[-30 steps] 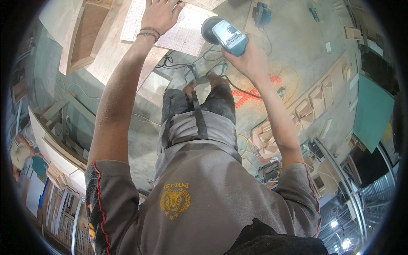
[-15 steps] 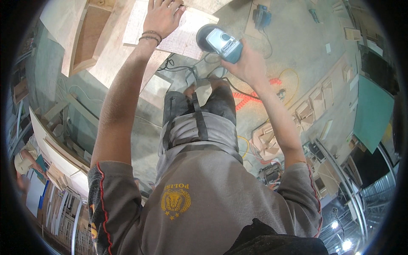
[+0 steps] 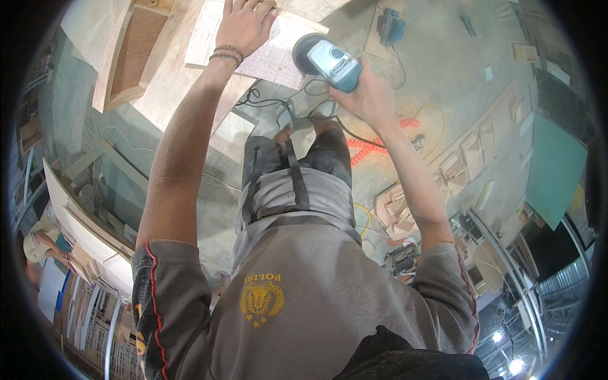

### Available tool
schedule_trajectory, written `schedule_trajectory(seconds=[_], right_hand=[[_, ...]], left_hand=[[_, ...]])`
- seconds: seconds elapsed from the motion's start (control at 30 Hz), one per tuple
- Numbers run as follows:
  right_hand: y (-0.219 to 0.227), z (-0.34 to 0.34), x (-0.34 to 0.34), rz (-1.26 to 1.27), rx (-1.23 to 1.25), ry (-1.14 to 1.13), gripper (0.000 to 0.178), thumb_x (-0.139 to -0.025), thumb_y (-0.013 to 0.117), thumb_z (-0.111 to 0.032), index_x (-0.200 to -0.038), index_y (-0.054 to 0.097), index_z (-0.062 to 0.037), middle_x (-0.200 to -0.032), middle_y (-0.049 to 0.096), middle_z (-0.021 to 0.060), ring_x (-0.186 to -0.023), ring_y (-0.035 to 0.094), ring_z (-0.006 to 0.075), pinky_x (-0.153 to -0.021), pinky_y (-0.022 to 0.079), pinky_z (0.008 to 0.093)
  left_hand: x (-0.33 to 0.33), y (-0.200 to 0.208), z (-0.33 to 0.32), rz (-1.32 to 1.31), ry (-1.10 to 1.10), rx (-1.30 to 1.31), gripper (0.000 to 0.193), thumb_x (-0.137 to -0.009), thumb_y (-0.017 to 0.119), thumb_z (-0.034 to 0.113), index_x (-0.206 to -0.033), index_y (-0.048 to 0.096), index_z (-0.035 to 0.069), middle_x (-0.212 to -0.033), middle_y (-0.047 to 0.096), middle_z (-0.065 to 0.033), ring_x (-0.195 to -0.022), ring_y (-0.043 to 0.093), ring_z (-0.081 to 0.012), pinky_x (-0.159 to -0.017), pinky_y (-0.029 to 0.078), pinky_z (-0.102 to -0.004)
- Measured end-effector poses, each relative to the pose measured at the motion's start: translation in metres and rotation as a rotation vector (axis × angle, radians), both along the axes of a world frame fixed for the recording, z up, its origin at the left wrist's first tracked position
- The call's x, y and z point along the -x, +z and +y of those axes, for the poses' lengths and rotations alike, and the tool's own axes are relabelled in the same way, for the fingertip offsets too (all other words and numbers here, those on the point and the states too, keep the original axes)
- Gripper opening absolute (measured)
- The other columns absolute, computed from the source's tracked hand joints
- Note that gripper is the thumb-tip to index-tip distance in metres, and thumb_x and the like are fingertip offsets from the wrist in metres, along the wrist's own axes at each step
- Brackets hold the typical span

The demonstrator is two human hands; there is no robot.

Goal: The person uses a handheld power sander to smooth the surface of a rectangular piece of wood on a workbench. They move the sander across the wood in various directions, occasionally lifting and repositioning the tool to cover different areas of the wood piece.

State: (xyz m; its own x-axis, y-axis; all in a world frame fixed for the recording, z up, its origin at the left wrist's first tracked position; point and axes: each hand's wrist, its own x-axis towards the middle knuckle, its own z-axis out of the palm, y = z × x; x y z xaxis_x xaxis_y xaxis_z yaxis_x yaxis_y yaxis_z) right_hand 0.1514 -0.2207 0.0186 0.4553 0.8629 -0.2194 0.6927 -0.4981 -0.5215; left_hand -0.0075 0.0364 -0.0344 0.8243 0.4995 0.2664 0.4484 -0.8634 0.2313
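A pale wooden board lies on a larger sheet of wood in front of me. My left hand rests on top of it with fingers stretched out toward the far edge. In my right hand is a teal and grey sander, gripped by its body. Its dark round pad sits at the board's right edge, and the angle hides how much of the pad touches the wood. A black cord runs from the tool down past my feet.
An open wooden box frame stands at the far left. On the floor at right are another power tool, a coiled red hose and wooden pieces. A green panel is farther right. Another person bends at the left.
Both my hands, the board and the sander stay almost in place, with only a very slight shift. The other person at the left has moved a little.
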Motion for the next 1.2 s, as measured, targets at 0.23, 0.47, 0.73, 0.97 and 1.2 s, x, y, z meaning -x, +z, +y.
schedule_trajectory(seconds=[0.23, 0.47, 0.73, 0.97, 1.2], right_hand=[[-0.002, -0.005, -0.005, -0.051, -0.005, 0.064, 0.069, -0.073, 0.084, -0.049, -0.115, 0.056, -0.0025, -0.085, 0.073, 0.0211, -0.080, 0.073, 0.0408, -0.067, 0.057, 0.0478], [-0.009, 0.001, -0.006, -0.067, -0.120, 0.031, 0.069, -0.073, 0.084, -0.050, -0.115, 0.056, -0.0035, -0.085, 0.073, 0.0210, -0.080, 0.073, 0.0410, -0.068, 0.058, 0.0477], [0.004, -0.011, 0.010, 0.005, 0.105, 0.050, 0.072, -0.073, 0.083, -0.050, -0.121, 0.055, -0.0030, -0.087, 0.073, 0.0223, -0.082, 0.073, 0.0410, -0.069, 0.057, 0.0488], [0.010, -0.023, 0.025, -0.012, 0.116, 0.114, 0.075, -0.073, 0.084, -0.050, -0.123, 0.052, -0.0054, -0.087, 0.072, 0.0218, -0.082, 0.072, 0.0408, -0.072, 0.056, 0.0497], [0.011, -0.032, 0.044, 0.070, 0.134, 0.063, 0.072, -0.073, 0.084, -0.048, -0.122, 0.052, -0.0072, -0.089, 0.072, 0.0199, -0.083, 0.072, 0.0411, -0.072, 0.055, 0.0498]], left_hand=[[-0.001, -0.002, 0.001, -0.005, 0.005, -0.017, 0.022, -0.099, 0.057, 0.027, -0.105, 0.071, 0.010, -0.107, 0.063, -0.0119, -0.119, 0.053, -0.0307, -0.122, 0.023, -0.0568], [0.000, 0.001, -0.001, -0.010, -0.002, -0.004, 0.022, -0.099, 0.057, 0.026, -0.105, 0.071, 0.010, -0.106, 0.063, -0.0120, -0.119, 0.053, -0.0312, -0.122, 0.024, -0.0567], [0.001, 0.001, -0.001, -0.006, -0.002, -0.026, 0.021, -0.098, 0.058, 0.025, -0.106, 0.070, 0.010, -0.107, 0.062, -0.0122, -0.120, 0.053, -0.0313, -0.121, 0.024, -0.0568], [0.002, -0.003, 0.000, -0.038, -0.009, -0.039, 0.020, -0.098, 0.059, 0.025, -0.105, 0.070, 0.010, -0.107, 0.062, -0.0121, -0.120, 0.053, -0.0316, -0.121, 0.024, -0.0568], [0.001, -0.001, 0.000, -0.009, -0.015, -0.054, 0.023, -0.099, 0.057, 0.026, -0.108, 0.070, 0.010, -0.109, 0.063, -0.0126, -0.121, 0.053, -0.0321, -0.121, 0.025, -0.0567]])
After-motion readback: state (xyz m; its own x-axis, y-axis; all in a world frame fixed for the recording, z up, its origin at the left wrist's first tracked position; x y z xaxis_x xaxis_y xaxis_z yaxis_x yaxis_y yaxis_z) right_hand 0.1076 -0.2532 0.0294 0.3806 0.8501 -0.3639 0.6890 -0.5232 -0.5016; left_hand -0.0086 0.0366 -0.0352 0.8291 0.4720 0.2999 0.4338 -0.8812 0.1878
